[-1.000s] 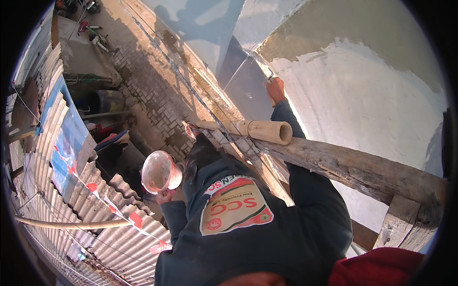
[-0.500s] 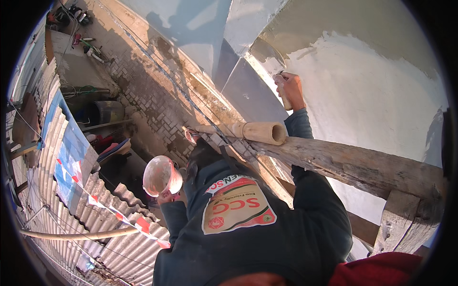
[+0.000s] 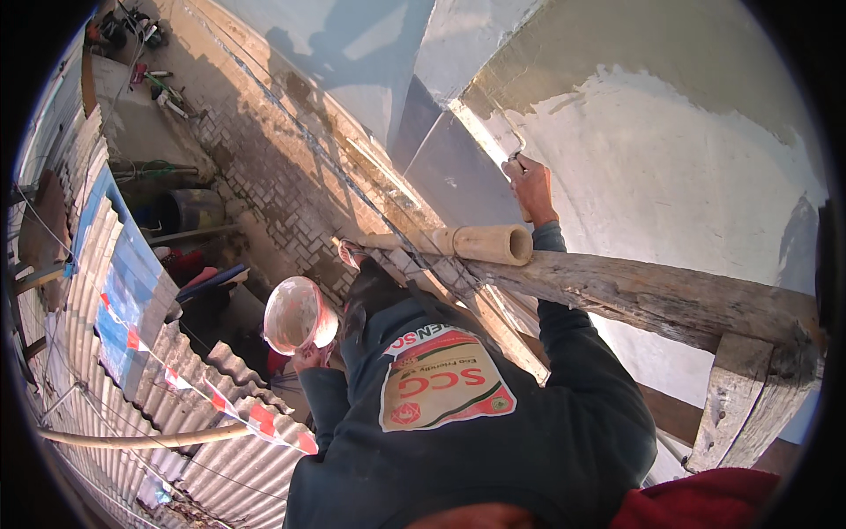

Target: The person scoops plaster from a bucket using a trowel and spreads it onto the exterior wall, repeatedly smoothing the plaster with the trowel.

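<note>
My right hand (image 3: 531, 189) is closed round the handle of a trowel (image 3: 518, 141) at the wall. The trowel's bent neck shows beyond my fingers, and its thin blade is seen nearly edge-on near the wall corner. Whether the blade touches the surface I cannot tell. The wall (image 3: 643, 167) is coated in pale, smooth plaster, with a darker olive-grey band above a ragged edge. At my left side, my left hand (image 3: 310, 356) grips a pale pinkish bucket (image 3: 298, 316) near its bottom. White smears line the bucket's inside, and its mouth tilts up toward me.
A weathered timber beam (image 3: 634, 291) crosses under my right arm, beside a cut bamboo pole (image 3: 493, 244). A wooden post (image 3: 731, 401) stands at lower right. Corrugated roofing (image 3: 211, 441) and red-white tape (image 3: 220, 404) lie left. Far below runs a brick-paved lane (image 3: 264, 176).
My right hand has moved slightly toward me along the wall, and the trowel has turned from showing its broad face to nearly edge-on. The bucket stays in my left hand, almost unmoved.
</note>
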Demonstrator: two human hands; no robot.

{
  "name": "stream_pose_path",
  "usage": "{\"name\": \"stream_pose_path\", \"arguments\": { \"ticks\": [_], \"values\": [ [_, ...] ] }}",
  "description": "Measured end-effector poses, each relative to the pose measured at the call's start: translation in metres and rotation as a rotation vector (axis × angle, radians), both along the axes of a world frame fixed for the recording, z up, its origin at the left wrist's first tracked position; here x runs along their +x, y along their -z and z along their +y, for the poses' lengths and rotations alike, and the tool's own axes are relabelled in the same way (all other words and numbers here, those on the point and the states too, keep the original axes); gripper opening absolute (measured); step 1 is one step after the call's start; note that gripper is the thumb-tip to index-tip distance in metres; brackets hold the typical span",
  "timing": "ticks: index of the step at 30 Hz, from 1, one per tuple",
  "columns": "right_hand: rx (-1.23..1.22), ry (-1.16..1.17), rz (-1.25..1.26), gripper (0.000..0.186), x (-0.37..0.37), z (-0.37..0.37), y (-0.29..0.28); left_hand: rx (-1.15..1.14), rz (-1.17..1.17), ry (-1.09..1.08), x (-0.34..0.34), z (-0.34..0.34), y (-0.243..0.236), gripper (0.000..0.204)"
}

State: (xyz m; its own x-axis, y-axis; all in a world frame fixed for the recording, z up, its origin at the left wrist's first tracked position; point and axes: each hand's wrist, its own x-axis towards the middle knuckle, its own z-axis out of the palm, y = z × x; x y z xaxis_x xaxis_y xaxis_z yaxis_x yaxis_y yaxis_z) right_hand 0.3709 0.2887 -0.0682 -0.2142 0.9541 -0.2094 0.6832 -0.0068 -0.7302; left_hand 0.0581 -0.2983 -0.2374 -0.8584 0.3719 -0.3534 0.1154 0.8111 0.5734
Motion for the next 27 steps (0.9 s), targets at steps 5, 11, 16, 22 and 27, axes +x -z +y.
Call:
{"name": "stream_pose_path", "arguments": {
  "ticks": [5,11,16,22,27],
  "values": [
    [0.255,0.063,-0.191,0.027,0.009,-0.001,0.115,-0.176,0.041,0.03,-0.003,0.011,-0.019,0.027],
    [0.037,0.16,-0.004,0.026,0.0,0.0,-0.007,0.11,-0.184,-0.125,0.01,-0.008,-0.015,0.023],
    [0.297,0.199,0.1,0.021,-0.001,-0.024,-0.05,0.118,-0.256,-0.313,-0.016,-0.071,0.051,0.022],
    [0.154,-0.007,-0.061,0.023,0.002,-0.022,0.013,0.038,-0.243,-0.17,0.004,-0.034,0.021,0.022],
    [0.026,-0.092,-0.206,0.026,-0.017,0.016,0.099,0.078,-0.34,-0.296,0.011,-0.039,0.004,0.024]
  ]
}}
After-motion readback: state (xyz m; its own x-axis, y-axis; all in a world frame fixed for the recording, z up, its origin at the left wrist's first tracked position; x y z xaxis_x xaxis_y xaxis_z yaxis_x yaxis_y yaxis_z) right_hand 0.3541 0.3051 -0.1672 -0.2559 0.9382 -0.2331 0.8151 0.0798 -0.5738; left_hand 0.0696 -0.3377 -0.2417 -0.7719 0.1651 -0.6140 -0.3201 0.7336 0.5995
